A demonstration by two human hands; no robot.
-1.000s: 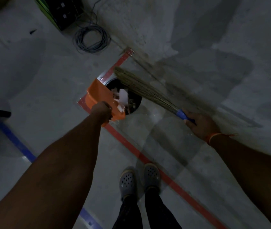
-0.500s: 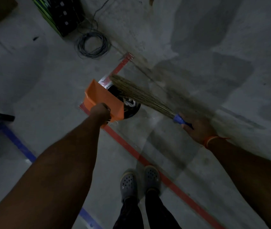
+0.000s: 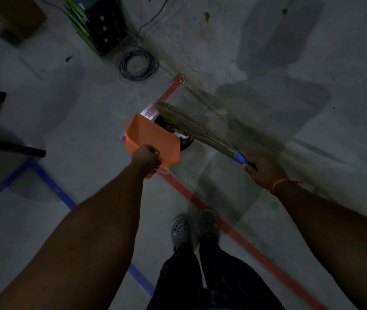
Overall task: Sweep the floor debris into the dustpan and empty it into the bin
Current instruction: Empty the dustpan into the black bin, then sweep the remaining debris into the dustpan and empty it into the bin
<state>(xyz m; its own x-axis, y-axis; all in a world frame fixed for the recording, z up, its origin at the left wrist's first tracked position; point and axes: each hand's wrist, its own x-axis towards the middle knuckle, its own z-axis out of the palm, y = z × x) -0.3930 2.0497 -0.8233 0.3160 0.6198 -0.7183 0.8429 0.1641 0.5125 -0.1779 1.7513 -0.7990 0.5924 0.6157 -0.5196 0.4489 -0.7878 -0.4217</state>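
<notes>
1. Dustpan (image 3: 153,139) is gripped by fingers of left hand (image 3: 147,155), tipped over bin (image 3: 179,134); paper bits seen inside bin.
2. Broom (image 3: 197,130) handle is clasped by right hand (image 3: 264,173), bristles across bin mouth.
3. Pan should be kept steep w/ lip inside rim; stuck bits brushed out gently.

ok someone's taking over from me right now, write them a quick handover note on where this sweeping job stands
Left hand: shut on the orange dustpan, which is tipped up over the black bin.
Right hand: shut on the blue handle of the grass broom, whose bristles lie across the bin's mouth.
Done: the pan's visible orange face shows no debris, and white scraps show inside the bin, so the load looks emptied.
Left: check the pan's inside, which faces away from the camera, brush off anything clinging, then sweep any debris remaining on the floor; none is clear in this dim view.
</notes>
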